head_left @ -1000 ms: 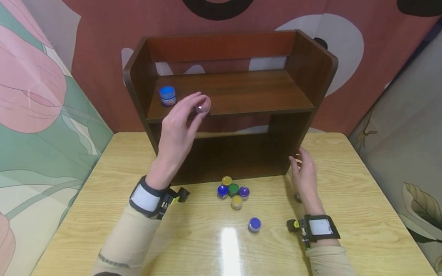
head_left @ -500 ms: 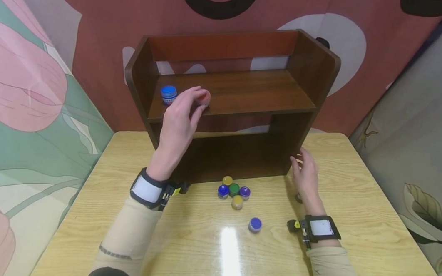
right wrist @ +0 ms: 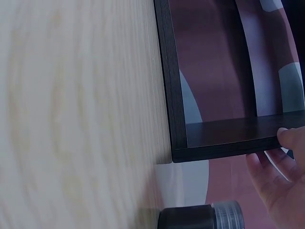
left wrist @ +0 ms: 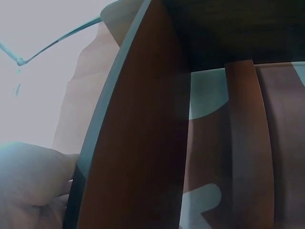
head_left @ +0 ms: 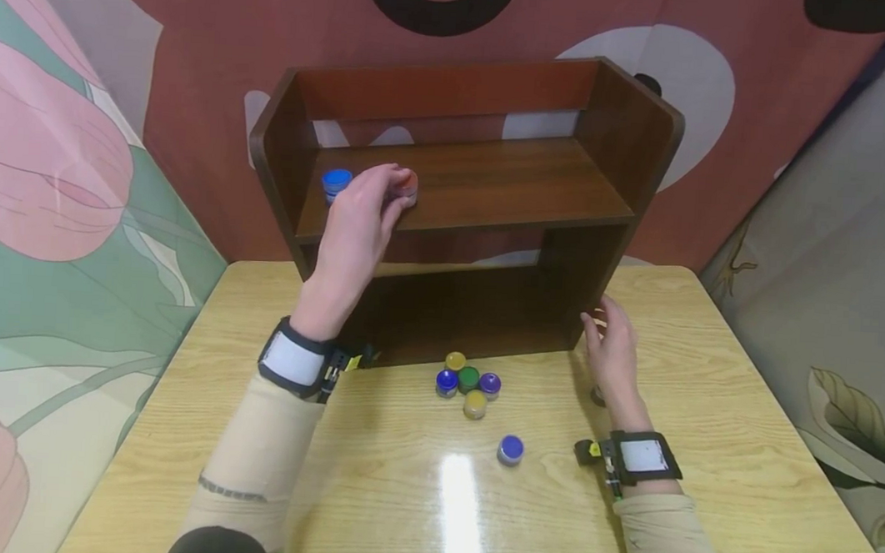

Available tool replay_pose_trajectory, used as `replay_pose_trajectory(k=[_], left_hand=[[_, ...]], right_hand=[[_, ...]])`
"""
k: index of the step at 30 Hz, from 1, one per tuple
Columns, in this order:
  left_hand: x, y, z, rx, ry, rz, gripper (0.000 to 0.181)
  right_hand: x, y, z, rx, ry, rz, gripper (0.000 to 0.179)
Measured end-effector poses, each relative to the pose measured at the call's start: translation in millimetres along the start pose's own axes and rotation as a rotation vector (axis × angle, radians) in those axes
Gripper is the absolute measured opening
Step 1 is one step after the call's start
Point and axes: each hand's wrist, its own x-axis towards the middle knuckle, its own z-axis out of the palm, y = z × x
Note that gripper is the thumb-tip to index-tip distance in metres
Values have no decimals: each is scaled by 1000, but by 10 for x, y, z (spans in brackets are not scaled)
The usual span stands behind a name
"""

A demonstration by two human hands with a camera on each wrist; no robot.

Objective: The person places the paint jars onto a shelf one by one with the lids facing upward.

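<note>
My left hand (head_left: 355, 222) pinches a small paint jar with a reddish lid (head_left: 408, 188) at the upper board of a dark brown wooden shelf (head_left: 485, 183). Whether the jar's base touches the board is hidden by the fingers. Just left of it stands a blue paint jar (head_left: 335, 183), partly covered by that hand. My right hand (head_left: 613, 356) holds the shelf's right side panel low down, thumb on its front edge and fingers along the outside. The right wrist view shows this grip on the panel (right wrist: 228, 149). The left wrist view shows the left hand (left wrist: 33, 183) behind a panel.
Before the shelf, several small jars cluster on the table (head_left: 401, 491): a green jar (head_left: 469, 380), a purple jar (head_left: 490, 385) and others. A blue-lidded jar (head_left: 510, 450) stands apart, nearer me. One dark jar (right wrist: 188, 218) is beside my right hand.
My left hand has moved the reddish-lidded jar slightly up and back, onto or just over the upper board, and the jar has turned more upright. The right hand stays on the side panel.
</note>
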Motion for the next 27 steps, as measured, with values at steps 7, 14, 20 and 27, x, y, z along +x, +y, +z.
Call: replay_pose_trajectory(k=[7,14,20,27], left_hand=[[41,9,0,13,-31,-25,36],[71,5,14,34,-39,-43,36],[80,6,21,36,-54,-71,37],[86,8,34,27,-28,-66,34]], right_hand=[[6,26,5,-5,1,0,33],[10,29,-4,-8,-2,1,34],[10,49,0,-16,-5,9,35],[8,42,1,-8,0,4,35]])
